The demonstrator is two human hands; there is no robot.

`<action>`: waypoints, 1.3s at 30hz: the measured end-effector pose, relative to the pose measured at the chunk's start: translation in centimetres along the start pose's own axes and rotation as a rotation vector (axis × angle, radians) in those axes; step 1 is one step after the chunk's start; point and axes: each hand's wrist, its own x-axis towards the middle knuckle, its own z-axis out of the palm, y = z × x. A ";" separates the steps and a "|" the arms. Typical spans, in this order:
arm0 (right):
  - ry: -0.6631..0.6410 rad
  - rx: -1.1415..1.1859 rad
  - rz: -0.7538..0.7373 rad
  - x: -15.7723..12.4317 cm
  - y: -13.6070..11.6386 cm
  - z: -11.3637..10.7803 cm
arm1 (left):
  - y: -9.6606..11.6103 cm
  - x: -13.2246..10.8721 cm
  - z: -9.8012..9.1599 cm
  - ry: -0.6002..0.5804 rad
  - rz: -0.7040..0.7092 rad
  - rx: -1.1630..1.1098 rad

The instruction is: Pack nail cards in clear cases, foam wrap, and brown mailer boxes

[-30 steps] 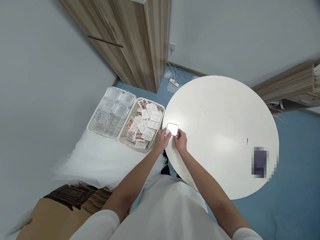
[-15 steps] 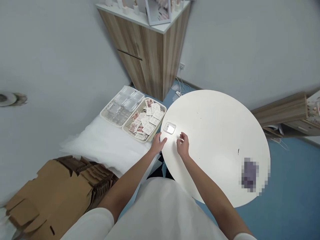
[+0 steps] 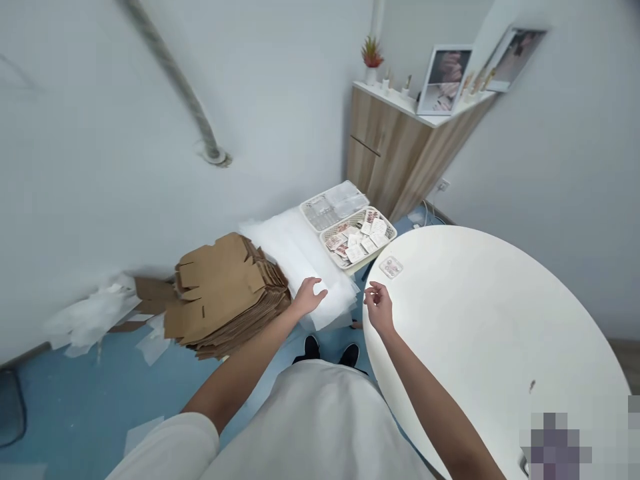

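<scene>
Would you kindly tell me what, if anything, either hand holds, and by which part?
Nothing is held: the left hand is empty by the white sheets, the loosely curled right hand empty near the small case on the table.

Pale walls (image 3: 280, 100), blue floor (image 3: 90, 400), wood-grain cabinet (image 3: 390, 150) in the corner

Surface (image 3: 475, 300): smooth and hard-looking, a soft sheen on show!
Case (image 3: 391, 267): clear plastic, glossy, lying bright against that finish.
Front basket (image 3: 332, 254): plastic, its walls a pierced lattice.
Cards (image 3: 355, 254): smooth printed paper or card, thin stuff.
Containers (image 3: 345, 199): clear plastic, shiny all over.
Sheets (image 3: 293, 243): soft, foam-like, matt, slightly see-through.
Stack (image 3: 220, 277): dull brown cardboard, rough at the edges!
Cabinet (image 3: 390, 150): wood-grain finish, smooth.
Shirt (image 3: 320, 427): matt cloth, gently creased.
</scene>
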 end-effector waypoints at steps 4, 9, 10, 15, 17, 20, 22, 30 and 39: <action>-0.068 -0.012 -0.026 2.1 -1.6 3.8 | -0.4 -0.1 -4.1 0.016 0.021 -0.010; -0.209 -0.124 -0.026 3.0 -2.3 9.1 | -1.8 0.3 -8.6 0.099 -0.023 -0.133; -0.223 -0.158 -0.031 2.9 -2.2 9.9 | -2.1 0.5 -9.3 0.082 -0.055 -0.174; -0.280 -0.336 -0.030 3.4 -1.4 12.3 | -1.3 2.9 -10.9 0.025 -0.117 -0.402; -0.314 -0.398 -0.020 4.5 -1.4 12.8 | -0.4 4.2 -11.2 0.024 -0.110 -0.475; -0.367 -0.505 -0.019 6.6 -1.3 13.8 | 0.3 6.3 -11.4 -0.003 -0.157 -0.502; -0.393 -0.592 -0.043 7.9 -1.1 14.6 | 0.0 7.6 -11.4 -0.058 -0.218 -0.483; -0.553 -0.878 -0.110 12.1 0.4 18.3 | -2.4 12.0 -11.2 -0.261 -0.427 -0.367; -0.702 -0.900 -0.029 14.8 1.9 21.5 | -5.6 16.1 -8.2 -0.237 -0.715 -0.312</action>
